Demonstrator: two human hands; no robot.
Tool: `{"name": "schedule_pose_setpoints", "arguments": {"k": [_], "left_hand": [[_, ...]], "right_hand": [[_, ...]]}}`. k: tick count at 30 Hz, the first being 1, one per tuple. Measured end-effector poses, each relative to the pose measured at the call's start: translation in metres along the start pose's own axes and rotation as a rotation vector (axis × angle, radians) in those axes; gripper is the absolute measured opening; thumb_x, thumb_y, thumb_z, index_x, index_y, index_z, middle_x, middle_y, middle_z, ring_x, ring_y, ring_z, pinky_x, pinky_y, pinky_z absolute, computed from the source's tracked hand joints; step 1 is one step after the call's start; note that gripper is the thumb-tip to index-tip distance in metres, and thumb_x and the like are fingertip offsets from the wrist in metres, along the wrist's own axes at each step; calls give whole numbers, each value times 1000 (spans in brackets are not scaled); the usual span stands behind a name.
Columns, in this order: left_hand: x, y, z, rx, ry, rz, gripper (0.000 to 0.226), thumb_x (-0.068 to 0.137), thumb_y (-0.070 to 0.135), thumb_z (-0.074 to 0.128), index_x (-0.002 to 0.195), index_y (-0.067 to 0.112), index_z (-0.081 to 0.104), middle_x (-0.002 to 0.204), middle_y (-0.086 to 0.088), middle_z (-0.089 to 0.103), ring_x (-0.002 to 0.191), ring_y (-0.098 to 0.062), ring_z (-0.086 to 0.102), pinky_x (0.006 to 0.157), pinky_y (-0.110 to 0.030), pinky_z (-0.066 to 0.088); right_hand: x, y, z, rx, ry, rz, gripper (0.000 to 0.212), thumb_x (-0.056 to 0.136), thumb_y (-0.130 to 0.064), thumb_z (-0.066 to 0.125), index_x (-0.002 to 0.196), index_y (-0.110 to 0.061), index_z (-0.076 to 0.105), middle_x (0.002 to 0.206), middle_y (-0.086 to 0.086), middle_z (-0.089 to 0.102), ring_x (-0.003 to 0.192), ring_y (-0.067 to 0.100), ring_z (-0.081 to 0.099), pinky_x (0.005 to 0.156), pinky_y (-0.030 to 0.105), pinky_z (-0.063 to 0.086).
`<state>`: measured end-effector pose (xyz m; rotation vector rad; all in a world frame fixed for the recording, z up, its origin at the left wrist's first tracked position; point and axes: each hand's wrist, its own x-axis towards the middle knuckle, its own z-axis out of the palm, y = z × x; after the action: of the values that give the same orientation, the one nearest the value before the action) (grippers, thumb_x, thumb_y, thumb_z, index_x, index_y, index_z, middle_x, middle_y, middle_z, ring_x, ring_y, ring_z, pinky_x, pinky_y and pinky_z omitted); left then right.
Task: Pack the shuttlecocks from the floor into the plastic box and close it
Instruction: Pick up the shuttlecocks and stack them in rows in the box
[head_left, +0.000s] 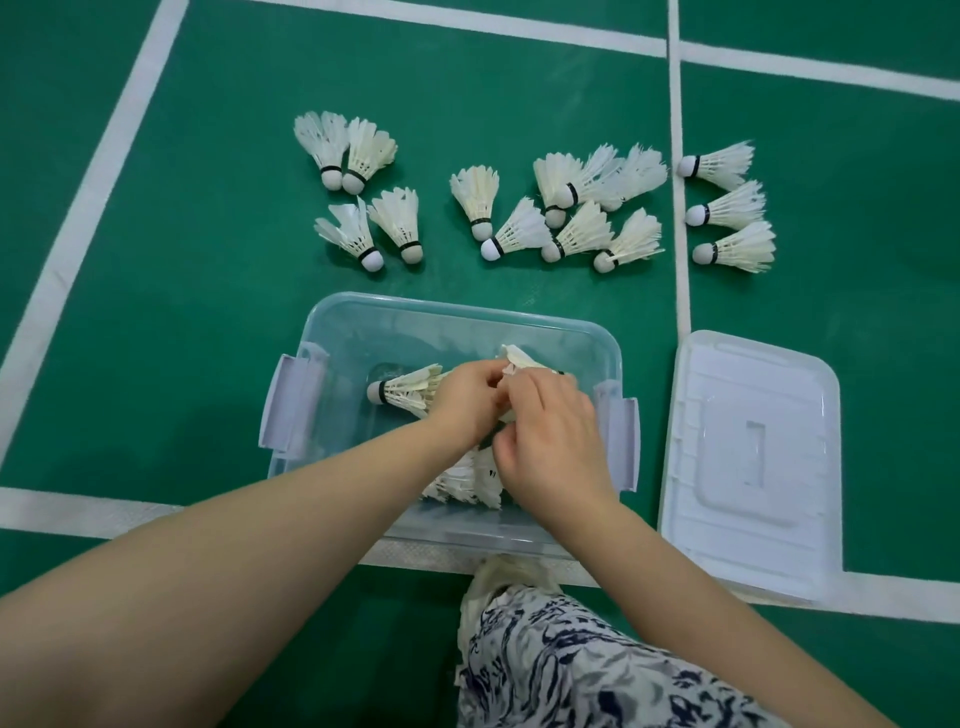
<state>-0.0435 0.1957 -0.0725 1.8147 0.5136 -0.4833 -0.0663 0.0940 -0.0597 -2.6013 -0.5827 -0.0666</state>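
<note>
Left hand (467, 400) and right hand (553, 447) grip shuttlecocks (405, 392) inside the plastic box (447, 317). Packing looks underway; next, let go and reach far for more.

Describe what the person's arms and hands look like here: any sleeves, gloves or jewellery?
Both forearms are bare, with no sleeve in view. The left hand and right hand wear no gloves, and no ring, watch or bracelet shows. Lower in the frame, a white garment with a dark blue pattern covers the leg.
</note>
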Motion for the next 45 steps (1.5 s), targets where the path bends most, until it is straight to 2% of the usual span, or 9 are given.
{"name": "schedule_pose_setpoints", "arguments": {"k": [5,7,13,18,26,30,37,41,45], "left_hand": [[-3,6,-3,112,14,-11,37,85,3,49,120,11,59,111,-11,64,102,-25,59,90,-33,45],[-3,5,-5,180,29,6,43,86,5,51,128,13,53,120,-8,61,108,-23,56,93,-30,42],[-11,7,-11,287,48,89,41,84,15,61,124,18,55,120,-2,56,103,-13,52,89,-23,38],[-18,13,-35,319,149,257,29,81,28,68,108,18,62,96,7,58,86,-6,53,79,-19,41],[1,42,-86,246,346,386,10,83,19,66,92,19,64,63,14,52,55,4,48,60,-9,37],[18,47,-113,279,440,371,13,85,21,63,97,15,64,71,7,58,64,-8,51,68,-22,41],[48,30,-155,329,538,275,18,88,23,58,103,14,60,86,5,60,75,-11,52,72,-24,41],[59,17,-168,382,520,209,21,88,24,56,107,14,58,91,5,60,80,-13,53,72,-24,40],[65,8,-175,487,454,179,26,88,25,55,111,14,55,106,-4,64,96,-22,58,85,-36,47]], "right_hand": [[-4,-3,-4,19,-27,16,20,64,-12,48,83,-14,54,85,2,59,78,23,55,68,32,42],[-6,-4,-4,33,-40,26,21,62,-10,53,82,-14,55,85,2,60,79,23,55,69,32,42],[-10,-3,-3,78,-55,75,22,65,-8,53,86,-12,57,88,2,59,82,21,53,71,30,37],[5,-1,-9,114,6,71,23,67,-7,53,90,-14,55,88,0,56,83,21,51,73,32,39],[84,-15,-13,102,-5,-16,22,79,-14,57,101,-10,58,98,5,59,92,27,54,77,32,31],[135,-23,-4,75,-100,-30,28,89,-25,53,115,-14,53,110,5,58,104,26,51,89,37,34],[211,-32,48,-104,-315,-5,39,91,-28,46,127,-14,43,126,10,52,116,31,48,93,41,36],[240,-31,78,-71,-420,143,46,89,-29,51,130,-11,40,127,13,51,113,34,51,88,41,41],[256,-30,103,-14,-504,301,52,87,-28,54,130,-6,34,127,19,50,114,37,51,83,36,41]]}}
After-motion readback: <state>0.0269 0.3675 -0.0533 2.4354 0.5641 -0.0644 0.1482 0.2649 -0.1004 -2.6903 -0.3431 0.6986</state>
